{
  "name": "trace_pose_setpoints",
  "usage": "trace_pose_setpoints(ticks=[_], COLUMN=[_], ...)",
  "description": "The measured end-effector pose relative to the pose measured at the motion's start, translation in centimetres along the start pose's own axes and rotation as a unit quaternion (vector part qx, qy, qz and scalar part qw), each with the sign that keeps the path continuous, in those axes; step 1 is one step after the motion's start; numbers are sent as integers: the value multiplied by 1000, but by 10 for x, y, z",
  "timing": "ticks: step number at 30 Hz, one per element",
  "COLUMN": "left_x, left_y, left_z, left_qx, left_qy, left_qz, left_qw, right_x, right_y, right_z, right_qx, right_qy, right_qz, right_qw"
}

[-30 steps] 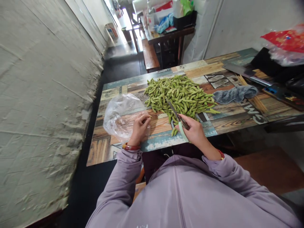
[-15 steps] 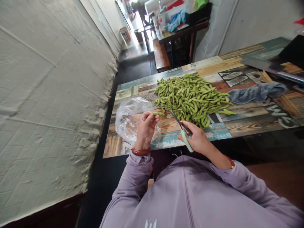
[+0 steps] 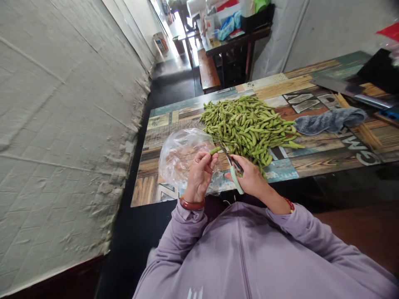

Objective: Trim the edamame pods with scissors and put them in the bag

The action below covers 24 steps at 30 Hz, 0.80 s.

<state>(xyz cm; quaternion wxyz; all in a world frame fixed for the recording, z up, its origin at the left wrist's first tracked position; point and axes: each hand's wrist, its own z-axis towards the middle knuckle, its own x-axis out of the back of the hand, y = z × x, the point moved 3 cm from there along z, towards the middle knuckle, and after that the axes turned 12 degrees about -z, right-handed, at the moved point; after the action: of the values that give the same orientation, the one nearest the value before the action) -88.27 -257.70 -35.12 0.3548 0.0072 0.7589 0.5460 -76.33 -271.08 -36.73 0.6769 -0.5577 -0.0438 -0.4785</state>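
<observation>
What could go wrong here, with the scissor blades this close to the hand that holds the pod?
1. The scissors in the right hand meet the pod just beyond where the left hand pinches it; a slip could nick a fingertip.
2. The plastic bag lies right by the cut and reaches the front edge of the table; the blades might snag it, or it might slide off.

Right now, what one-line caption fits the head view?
Left hand holds a green pod to the scissors in the right hand, beside a clear plastic bag and the pod pile.
</observation>
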Motion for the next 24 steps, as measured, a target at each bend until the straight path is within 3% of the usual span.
trace_pose_setpoints(ticks=[13, 19, 24], left_x=[-7, -7, -5], left_y=[-6, -1, -2], left_z=[-4, -3, 5], left_qx=[24, 5, -23], left_qy=[3, -22, -37], left_qz=[-36, -14, 24], left_qw=[999, 1000, 999], right_x=[-1, -3, -3], right_y=[2, 7, 13], right_z=[1, 0, -2], right_qx=[-12, -4, -45], right_qy=[4, 2, 11], right_qz=[13, 21, 34], right_qw=[1000, 1000, 998])
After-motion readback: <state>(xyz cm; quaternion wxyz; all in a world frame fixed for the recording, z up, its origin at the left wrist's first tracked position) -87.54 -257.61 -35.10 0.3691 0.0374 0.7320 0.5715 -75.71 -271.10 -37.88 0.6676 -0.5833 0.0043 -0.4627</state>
